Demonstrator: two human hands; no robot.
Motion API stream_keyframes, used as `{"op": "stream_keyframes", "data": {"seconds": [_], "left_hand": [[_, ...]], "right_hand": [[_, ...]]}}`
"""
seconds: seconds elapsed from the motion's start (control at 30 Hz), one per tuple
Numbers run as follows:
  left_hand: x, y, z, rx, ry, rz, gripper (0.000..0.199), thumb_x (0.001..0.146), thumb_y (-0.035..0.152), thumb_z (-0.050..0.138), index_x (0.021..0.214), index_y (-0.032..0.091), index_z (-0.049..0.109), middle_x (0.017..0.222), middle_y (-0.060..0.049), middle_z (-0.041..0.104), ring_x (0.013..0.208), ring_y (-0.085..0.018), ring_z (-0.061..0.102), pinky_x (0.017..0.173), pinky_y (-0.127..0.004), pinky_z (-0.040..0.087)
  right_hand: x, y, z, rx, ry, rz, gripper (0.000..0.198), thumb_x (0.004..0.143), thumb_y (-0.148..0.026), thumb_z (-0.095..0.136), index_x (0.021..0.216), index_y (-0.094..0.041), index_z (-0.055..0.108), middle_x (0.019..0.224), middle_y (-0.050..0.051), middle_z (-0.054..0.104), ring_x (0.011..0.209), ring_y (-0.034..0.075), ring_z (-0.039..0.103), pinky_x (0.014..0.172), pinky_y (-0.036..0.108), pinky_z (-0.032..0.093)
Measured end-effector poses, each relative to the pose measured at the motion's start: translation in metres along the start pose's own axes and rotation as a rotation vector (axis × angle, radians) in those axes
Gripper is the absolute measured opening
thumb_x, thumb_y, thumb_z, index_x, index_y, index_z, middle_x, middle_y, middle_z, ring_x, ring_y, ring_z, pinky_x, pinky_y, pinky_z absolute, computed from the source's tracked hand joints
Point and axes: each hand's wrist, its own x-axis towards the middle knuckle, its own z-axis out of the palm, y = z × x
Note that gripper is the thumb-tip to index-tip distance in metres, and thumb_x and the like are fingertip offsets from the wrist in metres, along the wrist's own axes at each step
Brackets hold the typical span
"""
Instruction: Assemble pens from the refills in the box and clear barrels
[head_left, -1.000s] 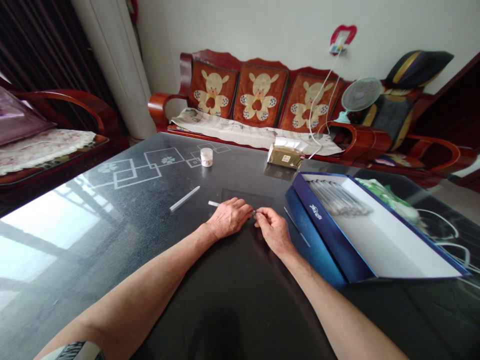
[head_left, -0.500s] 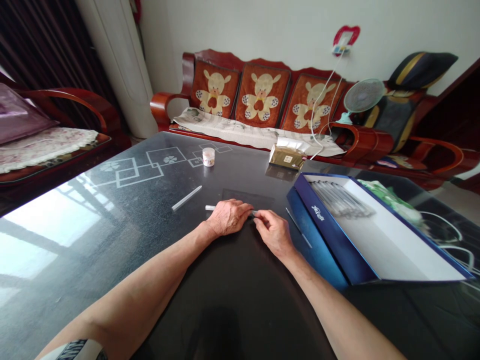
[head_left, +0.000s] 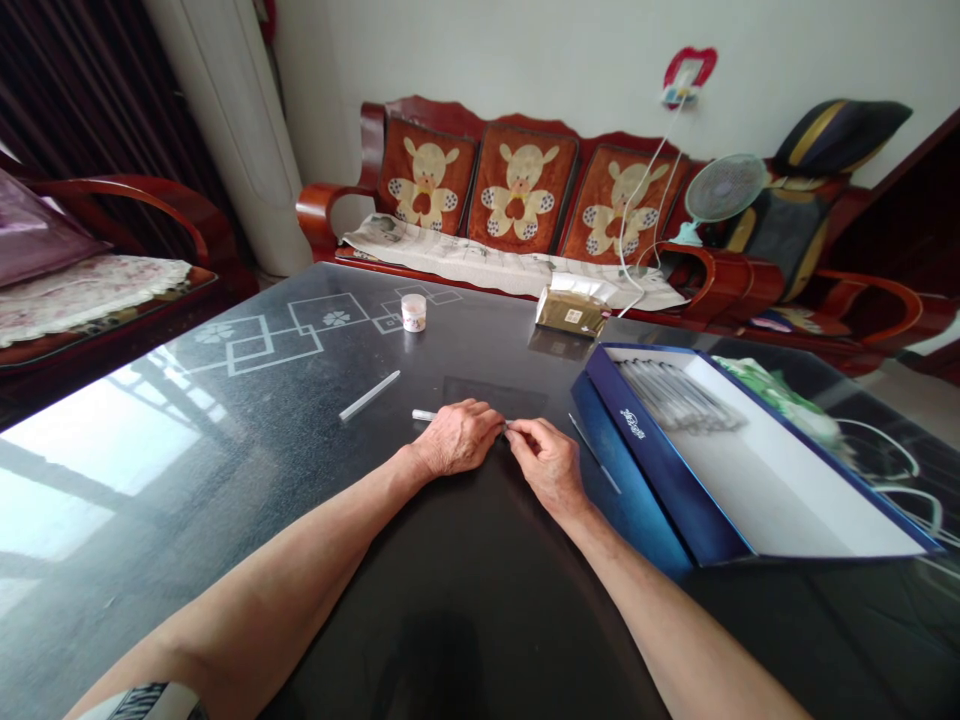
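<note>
Fingers of my left hand (head_left: 461, 440) are closed around a slim white pen (head_left: 424, 415), whose pale end sticks out on the left. At its other end, my right hand (head_left: 547, 460) pinches the tip between thumb and forefinger; the fingers hide most of this part. Both hands are close together, low over the dark table. A translucent white pen barrel (head_left: 370, 395) lies to the left of my left hand. To the right of my right hand, a thin pen refill (head_left: 595, 455) rests on the blue box flap.
A blue box (head_left: 675, 480) with a white inside stands at right, holding a row of several clear pens (head_left: 675, 395). Farther back are a small white tub (head_left: 414, 313) and a tissue pack (head_left: 571, 308). A green-and-white bag (head_left: 780, 400) and white cables (head_left: 911, 490) lie beyond the box.
Little differs. The view has shifted slightly, and slightly more of the pen's white end shows beside my left hand. Both hands keep their hold.
</note>
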Motion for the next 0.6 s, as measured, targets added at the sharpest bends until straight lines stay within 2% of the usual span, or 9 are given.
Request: {"op": "stream_keyframes", "data": {"seconds": [0.1, 0.17, 0.27, 0.3, 0.37, 0.43, 0.5, 0.6], "left_hand": [[-0.001, -0.001, 0.000, -0.001, 0.023, 0.004, 0.032, 0.096, 0.034, 0.038, 0.104, 0.019, 0.066, 0.082, -0.004, 0.065, 0.076, -0.016, 0.059, 0.071, -0.027, 0.045], [-0.001, -0.004, 0.000, 0.003, 0.051, -0.029, 0.034, 0.096, 0.040, 0.039, 0.108, 0.023, 0.066, 0.081, -0.003, 0.066, 0.074, -0.016, 0.059, 0.069, -0.027, 0.044], [-0.002, -0.009, 0.001, 0.034, 0.104, -0.116, 0.034, 0.095, 0.042, 0.040, 0.101, 0.025, 0.069, 0.076, -0.002, 0.065, 0.071, -0.015, 0.058, 0.065, -0.026, 0.042], [-0.002, -0.010, 0.002, 0.049, 0.118, -0.130, 0.034, 0.095, 0.042, 0.040, 0.097, 0.025, 0.070, 0.074, -0.002, 0.064, 0.070, -0.015, 0.058, 0.064, -0.026, 0.041], [-0.002, -0.012, 0.003, 0.072, 0.132, -0.119, 0.034, 0.094, 0.041, 0.041, 0.092, 0.024, 0.071, 0.072, -0.002, 0.063, 0.068, -0.015, 0.056, 0.064, -0.026, 0.041], [-0.002, -0.011, 0.004, 0.080, 0.134, -0.088, 0.034, 0.094, 0.041, 0.041, 0.092, 0.024, 0.071, 0.071, -0.002, 0.062, 0.067, -0.015, 0.055, 0.064, -0.026, 0.040], [-0.002, -0.009, 0.003, 0.080, 0.128, -0.060, 0.034, 0.094, 0.041, 0.041, 0.093, 0.024, 0.071, 0.070, -0.002, 0.061, 0.067, -0.015, 0.054, 0.064, -0.027, 0.041], [-0.002, -0.007, 0.002, 0.078, 0.104, -0.018, 0.036, 0.095, 0.043, 0.040, 0.095, 0.024, 0.070, 0.071, -0.002, 0.060, 0.068, -0.015, 0.053, 0.066, -0.027, 0.042]], "right_hand": [[0.001, -0.002, -0.004, 0.054, -0.016, 0.072, 0.012, 0.082, -0.029, 0.059, 0.078, -0.020, 0.065, 0.076, 0.003, 0.068, 0.068, 0.015, 0.062, 0.068, 0.026, 0.048], [0.003, 0.000, -0.008, 0.116, -0.006, 0.196, 0.016, 0.083, -0.033, 0.056, 0.079, -0.019, 0.063, 0.070, 0.002, 0.066, 0.063, 0.015, 0.061, 0.063, 0.026, 0.048], [0.008, 0.008, -0.012, 0.186, 0.124, 0.351, 0.022, 0.086, -0.036, 0.049, 0.086, -0.018, 0.061, 0.073, 0.004, 0.067, 0.064, 0.016, 0.061, 0.059, 0.027, 0.048], [0.009, 0.010, -0.012, 0.174, 0.187, 0.332, 0.023, 0.086, -0.036, 0.048, 0.092, -0.017, 0.060, 0.083, 0.006, 0.068, 0.072, 0.018, 0.063, 0.062, 0.029, 0.050], [0.009, 0.010, -0.012, 0.071, 0.268, 0.171, 0.028, 0.085, -0.033, 0.050, 0.106, -0.016, 0.058, 0.107, 0.012, 0.066, 0.095, 0.022, 0.062, 0.076, 0.035, 0.052], [0.008, 0.006, -0.009, -0.097, 0.229, -0.053, 0.033, 0.084, -0.027, 0.052, 0.116, -0.016, 0.056, 0.120, 0.014, 0.061, 0.111, 0.024, 0.056, 0.091, 0.041, 0.046], [0.005, -0.001, -0.007, -0.255, 0.095, -0.206, 0.030, 0.087, -0.023, 0.051, 0.115, -0.017, 0.059, 0.112, 0.012, 0.065, 0.109, 0.024, 0.057, 0.097, 0.042, 0.042], [0.001, -0.007, -0.007, -0.383, -0.065, -0.251, 0.021, 0.091, -0.022, 0.048, 0.104, -0.018, 0.065, 0.093, 0.007, 0.069, 0.090, 0.020, 0.062, 0.089, 0.036, 0.044]]}}
